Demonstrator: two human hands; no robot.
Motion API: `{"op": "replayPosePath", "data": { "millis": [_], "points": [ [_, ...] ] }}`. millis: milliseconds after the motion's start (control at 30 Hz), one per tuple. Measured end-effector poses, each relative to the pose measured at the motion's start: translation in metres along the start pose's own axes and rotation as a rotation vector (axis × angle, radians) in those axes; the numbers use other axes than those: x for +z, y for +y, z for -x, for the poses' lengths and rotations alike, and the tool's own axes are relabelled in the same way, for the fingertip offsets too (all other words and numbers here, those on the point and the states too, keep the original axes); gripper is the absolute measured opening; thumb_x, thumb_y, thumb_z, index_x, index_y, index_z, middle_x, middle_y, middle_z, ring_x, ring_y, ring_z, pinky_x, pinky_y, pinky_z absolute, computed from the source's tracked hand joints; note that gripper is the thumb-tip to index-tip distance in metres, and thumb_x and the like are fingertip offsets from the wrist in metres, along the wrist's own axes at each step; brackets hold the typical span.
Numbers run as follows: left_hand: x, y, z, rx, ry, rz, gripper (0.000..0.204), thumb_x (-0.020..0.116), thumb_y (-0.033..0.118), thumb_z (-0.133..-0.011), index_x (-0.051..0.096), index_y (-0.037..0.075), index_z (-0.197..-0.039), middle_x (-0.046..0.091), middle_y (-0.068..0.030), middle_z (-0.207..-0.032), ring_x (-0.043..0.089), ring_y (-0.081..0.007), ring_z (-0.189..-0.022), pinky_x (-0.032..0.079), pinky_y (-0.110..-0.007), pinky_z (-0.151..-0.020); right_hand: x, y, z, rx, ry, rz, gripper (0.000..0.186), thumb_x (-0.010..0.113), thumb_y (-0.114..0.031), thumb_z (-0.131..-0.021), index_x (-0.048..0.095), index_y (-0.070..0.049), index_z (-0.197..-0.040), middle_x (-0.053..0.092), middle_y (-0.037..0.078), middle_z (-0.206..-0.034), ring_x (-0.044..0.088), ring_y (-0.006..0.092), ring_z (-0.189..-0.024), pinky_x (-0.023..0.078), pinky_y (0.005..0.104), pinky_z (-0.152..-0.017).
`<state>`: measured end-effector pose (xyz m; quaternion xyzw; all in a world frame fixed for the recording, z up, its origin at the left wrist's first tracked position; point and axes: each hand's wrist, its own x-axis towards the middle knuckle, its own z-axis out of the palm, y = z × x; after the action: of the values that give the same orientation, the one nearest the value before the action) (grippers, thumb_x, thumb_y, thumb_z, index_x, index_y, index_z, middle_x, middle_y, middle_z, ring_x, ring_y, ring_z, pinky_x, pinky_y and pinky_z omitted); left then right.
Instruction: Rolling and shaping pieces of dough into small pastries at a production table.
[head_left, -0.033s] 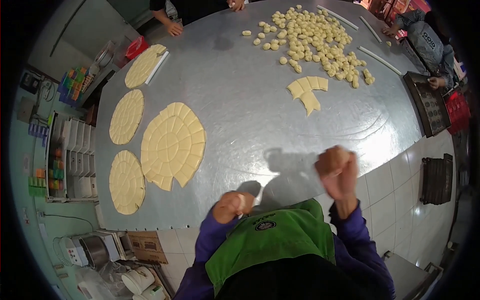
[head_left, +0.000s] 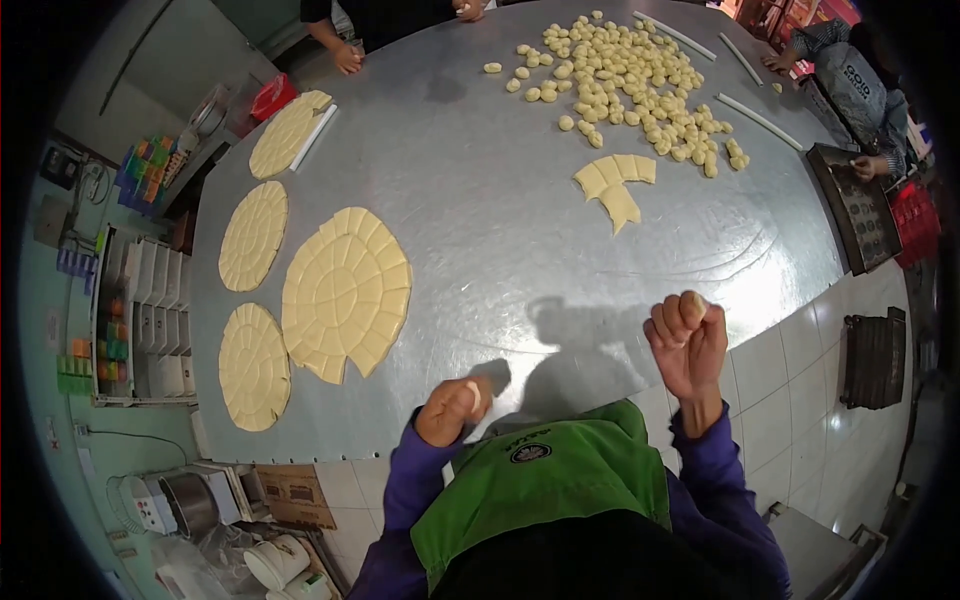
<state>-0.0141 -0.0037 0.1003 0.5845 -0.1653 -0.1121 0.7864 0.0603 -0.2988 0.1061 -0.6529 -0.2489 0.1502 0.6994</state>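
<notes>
My left hand (head_left: 448, 412) is closed above the near table edge, with a small pale piece of dough (head_left: 473, 396) showing between thumb and fingers. To its right, my right hand (head_left: 688, 340) is raised with its fingers curled in, and a bit of pale dough (head_left: 698, 303) peeks out at the top. Most of what both hands hold is hidden. Beyond the right hand, a cut strip of scored dough (head_left: 617, 183) lies on the metal table (head_left: 480, 240). Left of my hands rests a large scored dough round (head_left: 350, 290) with a notch in its near edge.
Smaller scored rounds (head_left: 253, 365) line the left side, with a white rod (head_left: 314, 137) beside the farthest. Many dough balls (head_left: 640, 90) cover the far right, near white rods (head_left: 760, 120). A dark tray (head_left: 855, 210) stands at the right edge. Other people (head_left: 390, 20) work across the table.
My right hand has shifted slightly right and turned, so its curled fingers show more clearly. My left hand has moved a little left. The dough on the table is unchanged.
</notes>
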Motion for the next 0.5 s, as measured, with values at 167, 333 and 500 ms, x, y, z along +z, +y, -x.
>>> {"op": "replayPosePath", "data": {
  "millis": [167,333,500],
  "points": [
    [-0.046,-0.079,0.017,-0.085,0.042,-1.437,0.03,0.045,0.02,-0.093,0.055,0.006,-0.117,0.044,-0.0167,-0.131,0.039,-0.0321,-0.124,0.031,-0.043,-0.102,-0.042,0.08,0.044,0.094,0.069,1.129,0.035,0.056,-0.018,-0.084,0.058,-0.007,-0.117,0.044,0.017,-0.134,0.04,0.0304,-0.125,0.024,0.0499,-0.105],
    [-0.037,-0.104,-0.061,-0.022,0.055,-1.442,0.042,0.051,0.016,-0.088,0.044,0.002,-0.127,0.036,-0.014,-0.139,0.028,-0.0325,-0.132,0.026,-0.048,-0.105,-0.04,0.103,-0.038,-0.016,0.289,1.365,0.053,0.058,-0.03,-0.083,0.045,-0.008,-0.13,0.037,0.016,-0.139,0.032,0.033,-0.13,0.023,0.0526,-0.105],
    [0.008,-0.114,-0.036,0.192,-0.274,-1.389,0.046,0.057,0.016,-0.082,0.047,-0.004,-0.122,0.043,-0.0162,-0.132,0.036,-0.029,-0.128,0.03,-0.045,-0.104,0.008,0.096,0.0,-0.105,-0.026,1.079,0.05,0.061,-0.024,-0.081,0.049,-0.001,-0.123,0.044,0.015,-0.132,0.038,0.0328,-0.125,0.028,0.0514,-0.103]
  ]
}}
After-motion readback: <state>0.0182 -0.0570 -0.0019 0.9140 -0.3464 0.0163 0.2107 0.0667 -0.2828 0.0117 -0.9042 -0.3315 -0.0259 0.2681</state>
